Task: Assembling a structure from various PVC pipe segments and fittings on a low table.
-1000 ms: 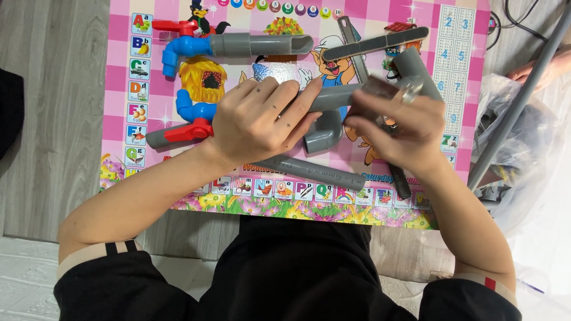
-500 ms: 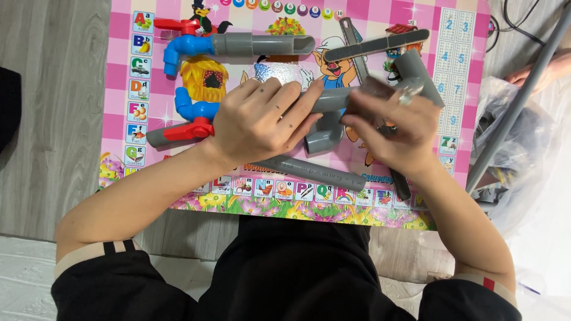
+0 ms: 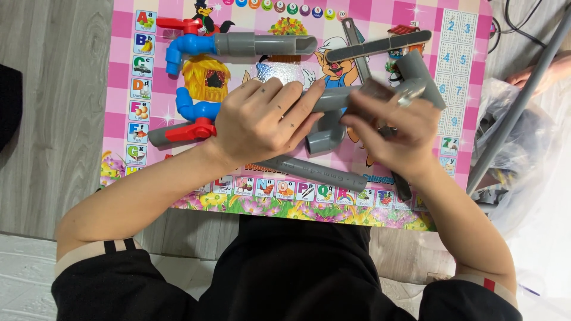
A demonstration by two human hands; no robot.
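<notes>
A loose grey pipe point(image 3: 321, 173) lies nearest on the pink picture mat point(image 3: 122, 107). Above it the left hand point(image 3: 262, 122) clasps a grey tee fitting point(image 3: 327, 122), while the blurred right hand point(image 3: 389, 128) pinches its other end. Farther off lies a blue-elbowed pipe point(image 3: 250, 44).

You are looking at bare mat room only along the lower flowered strip of the pink checked picture mat point(image 3: 119, 119). The loose grey plastic pipe point(image 3: 315, 172) is lying across it, while the blue-elbowed grey pipe run point(image 3: 250, 44) is blocking the top, and the slanting grey metal pole point(image 3: 517, 107) is fencing off your right.
</notes>
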